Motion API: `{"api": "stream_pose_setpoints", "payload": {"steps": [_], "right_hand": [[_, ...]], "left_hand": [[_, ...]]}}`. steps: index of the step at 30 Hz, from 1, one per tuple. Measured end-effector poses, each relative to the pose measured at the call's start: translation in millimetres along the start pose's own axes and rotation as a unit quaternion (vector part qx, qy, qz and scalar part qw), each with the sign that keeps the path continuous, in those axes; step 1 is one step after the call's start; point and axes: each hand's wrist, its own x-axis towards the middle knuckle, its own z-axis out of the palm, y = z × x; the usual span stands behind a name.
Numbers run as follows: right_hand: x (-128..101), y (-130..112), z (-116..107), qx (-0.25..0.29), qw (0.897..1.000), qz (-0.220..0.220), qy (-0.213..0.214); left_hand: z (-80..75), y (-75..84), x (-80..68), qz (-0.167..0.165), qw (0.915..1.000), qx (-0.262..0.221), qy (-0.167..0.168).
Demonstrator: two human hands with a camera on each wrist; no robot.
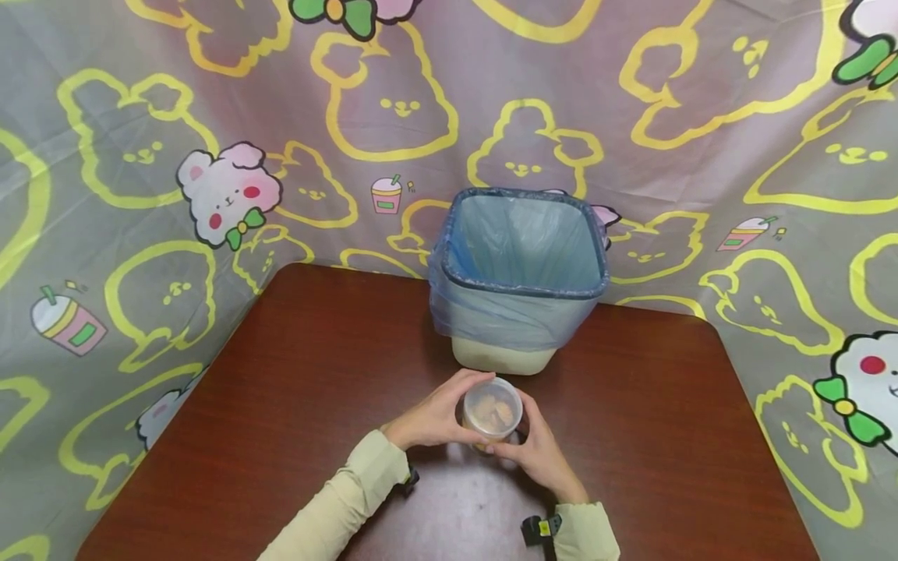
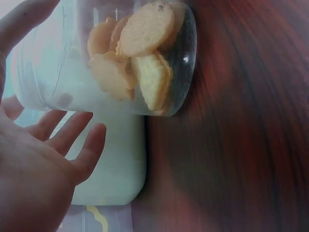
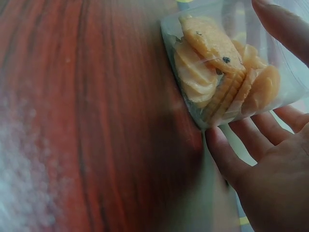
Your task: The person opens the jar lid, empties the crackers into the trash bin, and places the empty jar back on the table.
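A round, clear plastic tub (image 1: 493, 407) of bumpy-edged cookies (image 2: 147, 30) is held between the curved, spread fingers (image 2: 90, 151) of the left hand (image 1: 436, 414) and right hand (image 1: 539, 448), near a bin (image 1: 501, 358) on the smooth brown surface (image 1: 316, 351).

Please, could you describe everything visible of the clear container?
The clear container looks plastic and round, its pale top facing up. Several golden biscuits lie inside near its base. The left hand and right hand hold its sides in front of the bin. Whether it touches the table is unclear.
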Motion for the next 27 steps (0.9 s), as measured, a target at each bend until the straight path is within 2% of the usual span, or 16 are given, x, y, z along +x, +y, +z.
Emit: {"api": "stream_pose_setpoints", "payload": {"steps": [10,19,27], "right_hand": [[0,-3,1,-0.044,0.999,-0.001,0.017],[-4,-34,0,-0.049,0.999,-0.004,0.008],[-1,-7,0,-0.036,0.999,-0.006,0.015]], "left_hand": [[7.2,2.6,6.4,0.017,0.9997,-0.003,0.016],[9.6,6.8,9.2,0.016,0.9998,0.001,0.011],[10.8,8.4,9.8,0.018,0.9997,0.005,0.016]]}}
